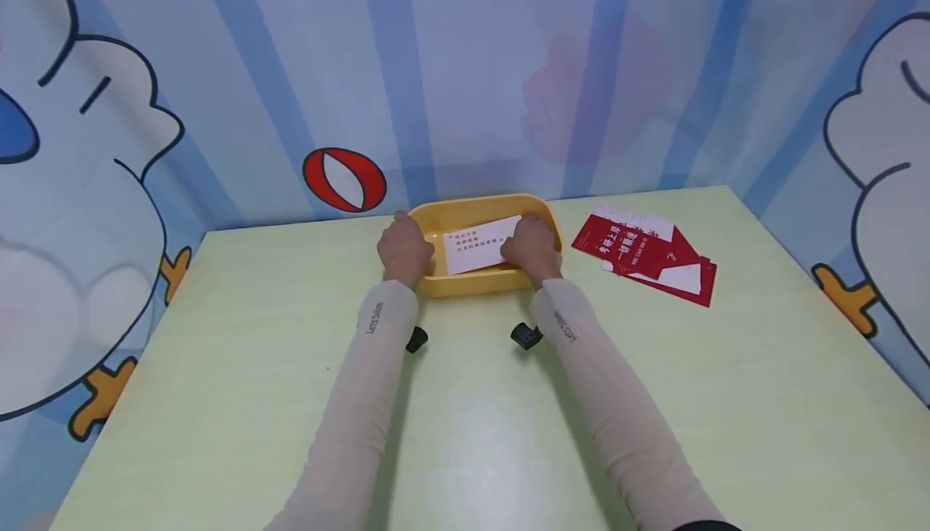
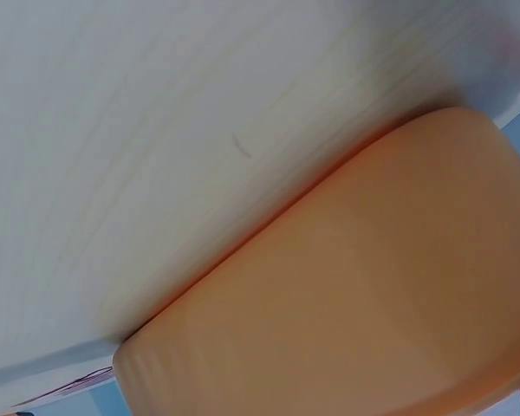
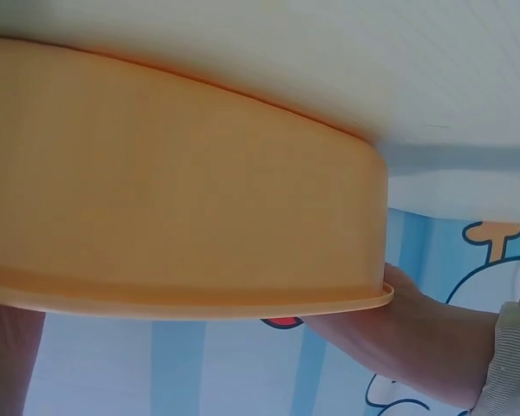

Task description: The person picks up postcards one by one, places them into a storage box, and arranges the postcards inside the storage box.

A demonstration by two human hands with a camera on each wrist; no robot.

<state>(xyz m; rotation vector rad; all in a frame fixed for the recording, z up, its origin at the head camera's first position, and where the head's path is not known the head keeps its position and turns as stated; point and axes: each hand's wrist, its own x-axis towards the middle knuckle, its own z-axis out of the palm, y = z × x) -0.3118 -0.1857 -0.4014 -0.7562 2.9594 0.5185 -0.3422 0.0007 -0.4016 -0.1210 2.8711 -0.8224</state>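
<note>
A yellow plastic tray (image 1: 475, 285) with rounded corners stands at the far edge of the table, its outer wall filling much of the left wrist view. Curled over its left end, my left hand (image 1: 404, 248) grips the rim. A white card (image 1: 472, 247) with printed writing lies slanted inside the tray. My right hand (image 1: 534, 247) reaches over the front rim and pinches the card's right end, thumb on top; its other fingertips are hidden. In the right wrist view the left hand (image 3: 390, 312) shows at the tray's far end.
To the right of the tray lies a loose pile of red and white cards (image 1: 639, 252). A patterned blue-and-white backdrop (image 1: 479, 71) rises behind the pale table (image 1: 465, 434). Black wrist devices (image 1: 526, 336) jut inward below both sleeves.
</note>
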